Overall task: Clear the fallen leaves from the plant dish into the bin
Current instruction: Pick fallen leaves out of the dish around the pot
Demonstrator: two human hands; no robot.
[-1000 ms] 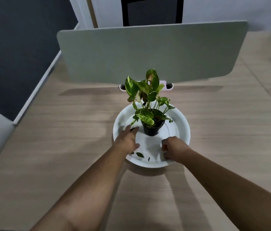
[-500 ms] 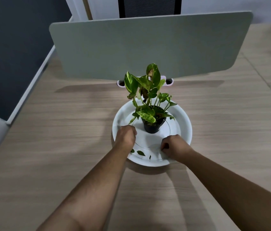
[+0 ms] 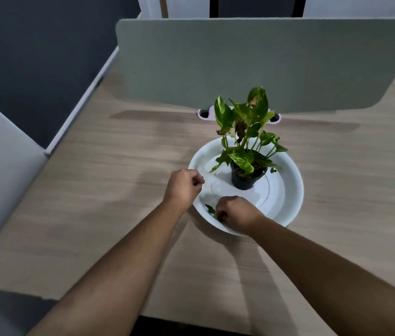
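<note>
Right hand (image 3: 236, 212) pinches a fallen leaf (image 3: 209, 208) at the dish's (image 3: 293, 190) seven o'clock, apparently gathering; left hand (image 3: 184, 186) clenched at nine o'clock, contents unclear.

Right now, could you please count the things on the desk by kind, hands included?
Hands: 2, left hand and right hand
White dishes: 1
Potted plants: 1
Loose leaves showing in the dish: 1
Desk dividers: 1
Total: 6
</note>
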